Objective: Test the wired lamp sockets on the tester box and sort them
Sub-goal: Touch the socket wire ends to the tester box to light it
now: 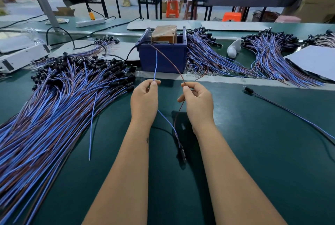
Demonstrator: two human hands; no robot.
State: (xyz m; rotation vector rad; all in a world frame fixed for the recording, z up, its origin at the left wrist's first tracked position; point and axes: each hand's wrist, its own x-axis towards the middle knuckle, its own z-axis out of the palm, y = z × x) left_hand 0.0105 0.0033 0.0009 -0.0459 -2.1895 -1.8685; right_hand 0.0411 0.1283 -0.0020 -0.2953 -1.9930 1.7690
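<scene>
Two wires of one lamp socket (pixel 182 152) are held up: the blue wire (pixel 155 65) is pinched by the left hand (pixel 144 101), the brown wire (pixel 170 61) by the right hand (pixel 198 103). The socket itself hangs low between the forearms. Both tips seem to reach the blue tester box (pixel 163 56); they should probably be kept steady and apart there. Open green table (pixel 262 134) is found on the right, while the big pile of wires (pixel 54 101) lies close on the left.

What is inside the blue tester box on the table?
Inside the blue tester box stands a brown and orange block, rising above the rim. Thin metal rods stand beside it. The lower part of the box's inside is hidden by its front wall.
</scene>
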